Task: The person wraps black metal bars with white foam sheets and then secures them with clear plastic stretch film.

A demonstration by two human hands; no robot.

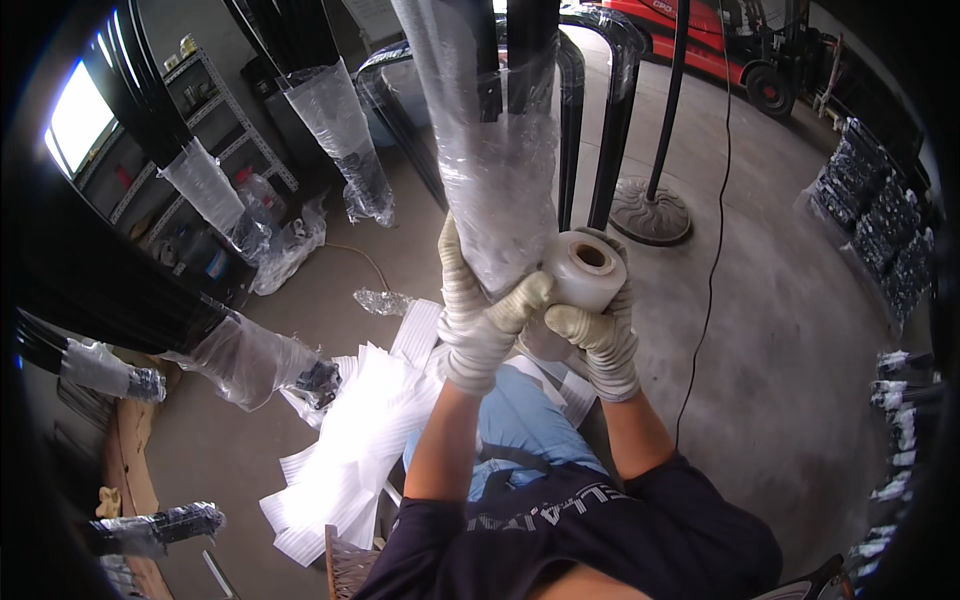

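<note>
In front of me hangs a bundle of black metal tubes, its lower end wrapped in clear stretch film [497, 185]. My left hand [478, 310], in a whitish knit glove, presses against the left side of the wrapped end, thumb toward the middle and fingers partly behind it. My right hand [605, 335], gloved the same way, grips a roll of stretch film [583, 272] with a brown cardboard core, close against the bundle's right side. The right thumb lies across the front of the roll; its other fingers are mostly hidden behind it.
White foam sheets [345, 440] lie piled left of my legs. More film-wrapped tube bundles [335, 130] hang at the left, before a metal shelf [225, 100]. A round cast base with a pole [650, 210], a black cable [712, 260] and a red forklift [700, 45] are at the right.
</note>
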